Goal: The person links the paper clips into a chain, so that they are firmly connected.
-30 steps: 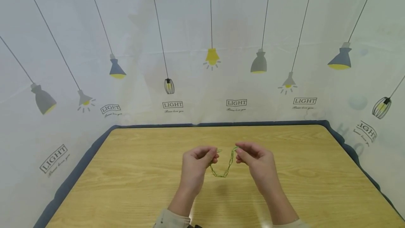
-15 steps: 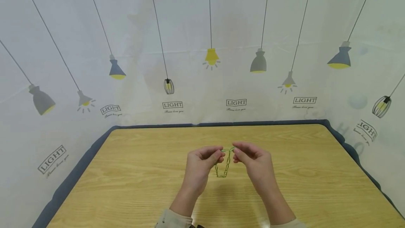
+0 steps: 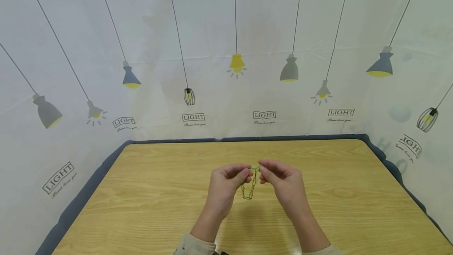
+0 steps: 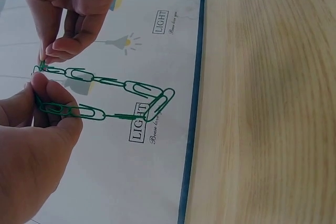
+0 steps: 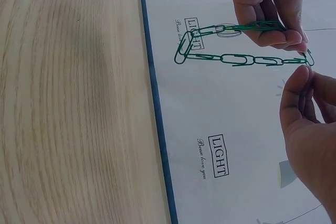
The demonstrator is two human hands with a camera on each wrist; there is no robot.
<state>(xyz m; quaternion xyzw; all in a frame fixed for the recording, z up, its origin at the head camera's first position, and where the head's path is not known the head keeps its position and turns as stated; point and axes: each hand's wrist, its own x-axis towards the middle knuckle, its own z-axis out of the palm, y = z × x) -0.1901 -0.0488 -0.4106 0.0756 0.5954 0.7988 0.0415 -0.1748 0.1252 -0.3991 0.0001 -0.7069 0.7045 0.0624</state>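
A chain of several green paper clips hangs in a U between my hands, above the table. My left hand pinches a clip at one end of the chain between thumb and fingertips. Opposite it, close by, my right hand pinches a clip at the other end. In the right wrist view, the two end clips meet or overlap between the fingertips; whether they are hooked together cannot be told. The lowest clip lies slantwise at the bottom of the loop.
A wood-grain table spreads below both hands. White sheeting printed with lamps and the word LIGHT stands around its back and sides, and a dark blue strip runs along the table's edge.
My hands have moved closer together, the left one mainly to the right. The hanging chain has narrowed from a wide U to a slim loop, and its end clips have come together.
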